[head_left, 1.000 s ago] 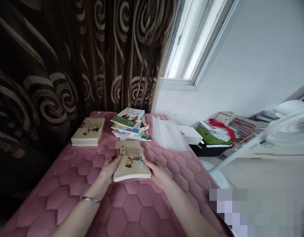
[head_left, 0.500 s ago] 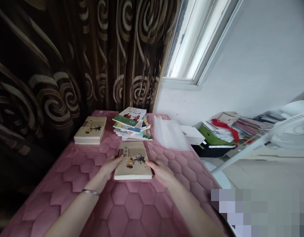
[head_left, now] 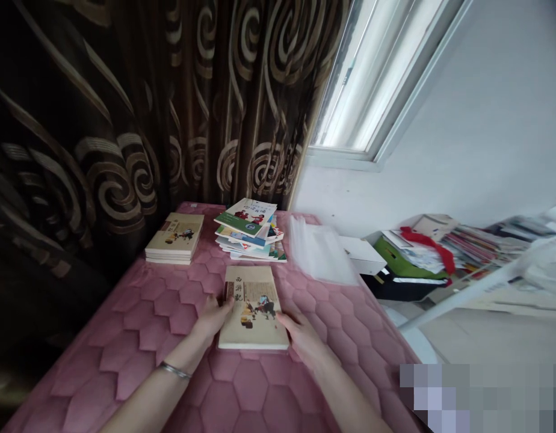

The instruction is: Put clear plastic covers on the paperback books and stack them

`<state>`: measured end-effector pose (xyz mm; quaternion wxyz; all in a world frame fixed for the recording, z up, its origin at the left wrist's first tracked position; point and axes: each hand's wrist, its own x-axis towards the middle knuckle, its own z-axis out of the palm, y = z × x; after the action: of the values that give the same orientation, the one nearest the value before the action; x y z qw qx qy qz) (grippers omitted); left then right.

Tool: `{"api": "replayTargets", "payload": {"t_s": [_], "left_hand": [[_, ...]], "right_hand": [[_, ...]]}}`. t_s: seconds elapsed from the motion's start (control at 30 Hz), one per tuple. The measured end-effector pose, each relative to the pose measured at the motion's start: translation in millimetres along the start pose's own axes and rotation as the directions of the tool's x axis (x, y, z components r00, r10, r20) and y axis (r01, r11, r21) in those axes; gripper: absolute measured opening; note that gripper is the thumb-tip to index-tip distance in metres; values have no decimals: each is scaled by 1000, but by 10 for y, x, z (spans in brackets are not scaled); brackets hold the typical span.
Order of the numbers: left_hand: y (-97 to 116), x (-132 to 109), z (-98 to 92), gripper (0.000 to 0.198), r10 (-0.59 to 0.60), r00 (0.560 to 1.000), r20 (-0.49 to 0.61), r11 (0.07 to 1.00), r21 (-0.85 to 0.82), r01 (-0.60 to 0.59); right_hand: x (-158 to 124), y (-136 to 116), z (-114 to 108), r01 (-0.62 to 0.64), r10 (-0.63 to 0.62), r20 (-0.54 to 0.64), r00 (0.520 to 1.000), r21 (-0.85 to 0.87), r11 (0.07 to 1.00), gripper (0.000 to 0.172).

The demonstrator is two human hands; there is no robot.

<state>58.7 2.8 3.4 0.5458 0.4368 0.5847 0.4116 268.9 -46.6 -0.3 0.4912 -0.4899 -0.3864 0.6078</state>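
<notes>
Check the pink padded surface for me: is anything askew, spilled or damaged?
The mixed pile of booklets at the far middle looks askew: its covers jut out at differing angles, while the beige stack to its left is fairly neat. No spill or damage shows, the held book included.

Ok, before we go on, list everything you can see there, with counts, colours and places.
Held book: at least one, beige, between both hands
Beige stack: several books, left rear of the quilt
Mixed stack: several books, multicoloured, rear middle
Plastic sheets: count unclear, translucent white, right rear
Quilt: one, pink, under the books
Curtain: brown, swirled, behind
Window: one, pale, upper right
Wall: white, right
White box: one, beyond the plastic
Green container: one, right
Red item: one, above the container
Paper pile: many, mixed colours, far right
Fan: one, white, right
Floor: pale, lower right
Bracelet: one, silvery, left wrist
Left hand: one, bare, book's left side
Right hand: one, bare, book's right side
</notes>
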Motion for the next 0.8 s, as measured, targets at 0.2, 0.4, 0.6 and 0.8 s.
{"api": "replayTargets", "payload": {"t_s": [0.2, 0.4, 0.6, 0.8], "left_hand": [[169, -28, 61, 35, 55, 997, -60, 956, 291, -35], [665, -382, 294, 39, 250, 958, 141, 962, 71, -262], [769, -641, 348, 42, 150, 937, 317, 807, -586, 69], [397, -490, 265, 31, -52, 994, 99, 635, -764, 109]], "right_hand": [[-120, -366, 67, 156, -181, -65, 981, -281, 947, 45], [-383, -1015, 328, 207, -271, 35, 962, -738, 642, 28], [-551, -1043, 721, 313, -401, 431, 808, -891, -328, 29], [-332, -619, 529, 386, -292, 747, 597, -587, -711, 35]]}}
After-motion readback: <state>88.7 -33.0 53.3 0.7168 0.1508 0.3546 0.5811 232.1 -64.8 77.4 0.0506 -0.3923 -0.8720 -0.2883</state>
